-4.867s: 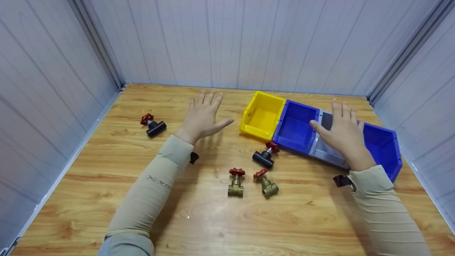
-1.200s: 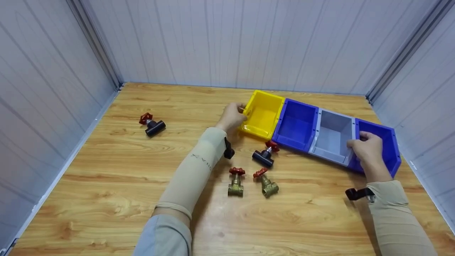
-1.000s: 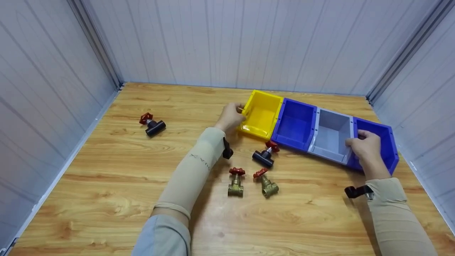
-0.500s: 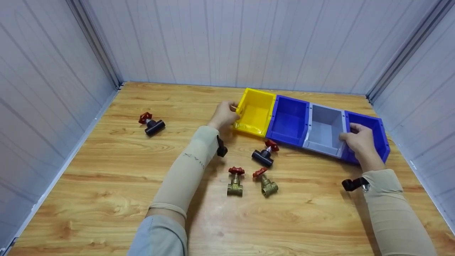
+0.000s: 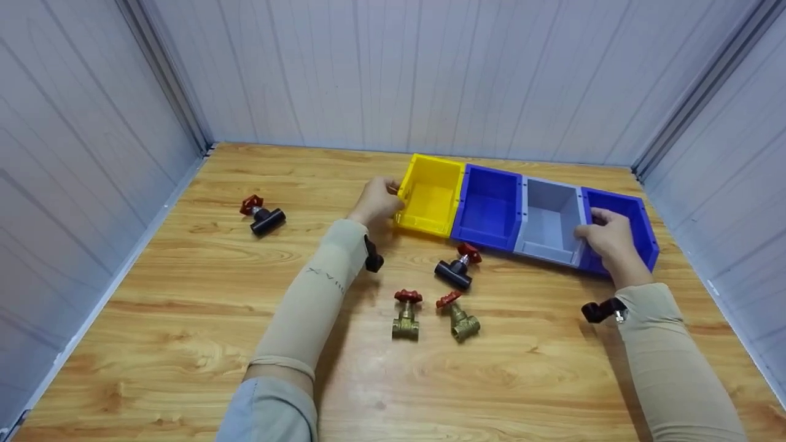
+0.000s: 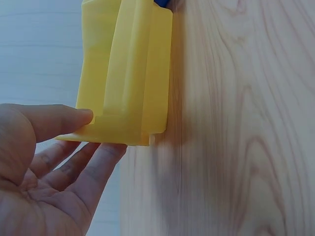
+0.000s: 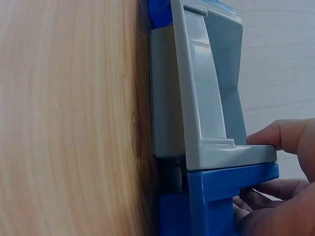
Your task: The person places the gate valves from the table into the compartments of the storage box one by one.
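A joined row of storage bins crosses the table's back right: a yellow storage bin point(image 5: 431, 193), a blue storage bin point(image 5: 489, 202), a grey storage bin point(image 5: 546, 226) and another blue bin point(image 5: 638, 227) at the right end. My left hand point(image 5: 376, 201) pinches the yellow bin's left wall, thumb inside and fingers outside and below the rim in the left wrist view. With my right hand point(image 5: 611, 240) I grip the adjoining walls of the grey and right-end blue bins. In the right wrist view the thumb point(image 7: 280, 135) lies on the grey side, the fingers on the blue side.
In front of the bins lie a black valve with a red handwheel point(image 5: 454, 273) and two brass gate valves, one left point(image 5: 406, 325) and one right point(image 5: 465, 325). Another black valve point(image 5: 267, 220) lies far left. White panel walls point(image 5: 393, 73) enclose the wooden table point(image 5: 184, 344).
Both hands, spread open above the table at first, came down onto the bins. The whole row has since slid left and its right end has swung back a little. The valves stay put.
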